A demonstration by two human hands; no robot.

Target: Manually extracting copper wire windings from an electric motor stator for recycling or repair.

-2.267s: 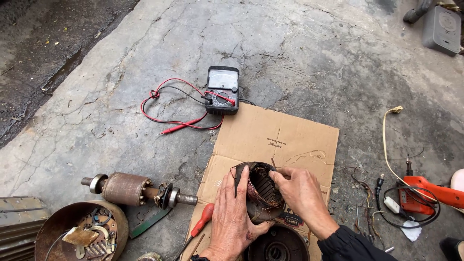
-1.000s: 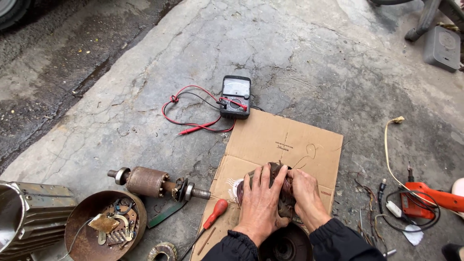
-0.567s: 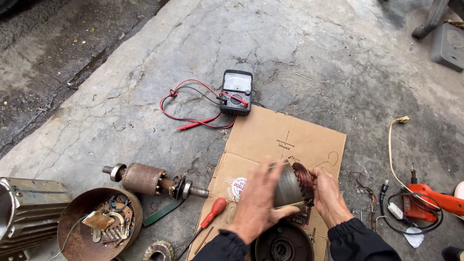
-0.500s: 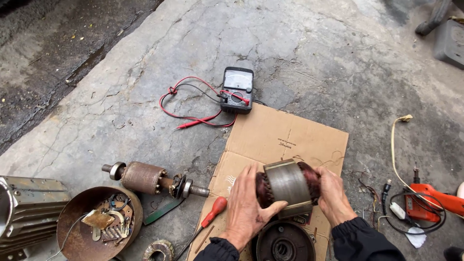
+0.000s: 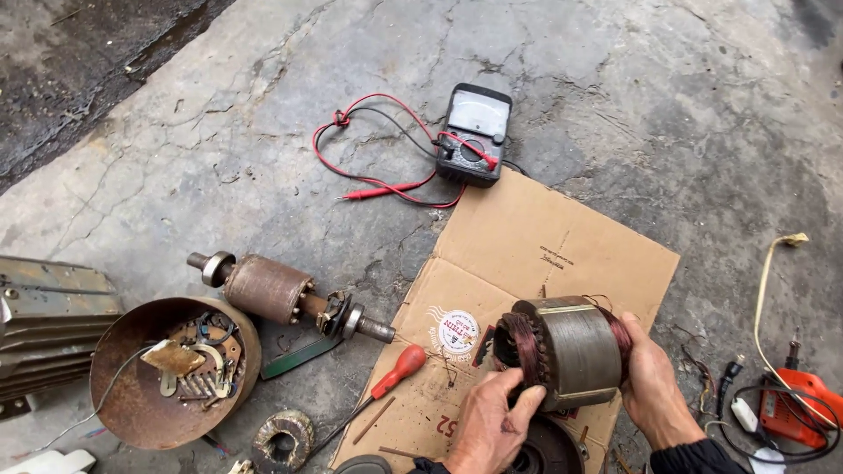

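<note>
Whereas half a second ago the stator [image 5: 562, 351] was gripped more from above, it is now seen turned on its side at the lower centre of the frame, held just above the cardboard sheet [image 5: 536, 254], with one open end and its ring of windings swung toward the left hand [image 5: 492, 426]. The left hand is closed on that near end, thumb and fingers curled over the dark reddish copper coils, while the right hand [image 5: 654, 386] is wrapped around the far end, so the piece is grasped from both sides and its bore is brought more into view. The stator core is a short, dull grey steel cylinder with a laminated, slightly streaked skin; the windings are glossy and bundled. Beneath it a round dark housing [image 5: 544, 448] is partly hidden. On the cardboard's left edge a red-handled screwdriver [image 5: 391, 377] is laid, and beyond it, on the cracked concrete floor [image 5: 219, 167], a rusty brown rotor [image 5: 272, 290] on its shaft is left lying. A rusted round end cover [image 5: 171, 373] holding small metal parts is seen at lower left. At upper centre a black analogue multimeter [image 5: 474, 136] with looping red and black leads is set, and an orange power tool [image 5: 803, 399] is found at lower right.
</note>
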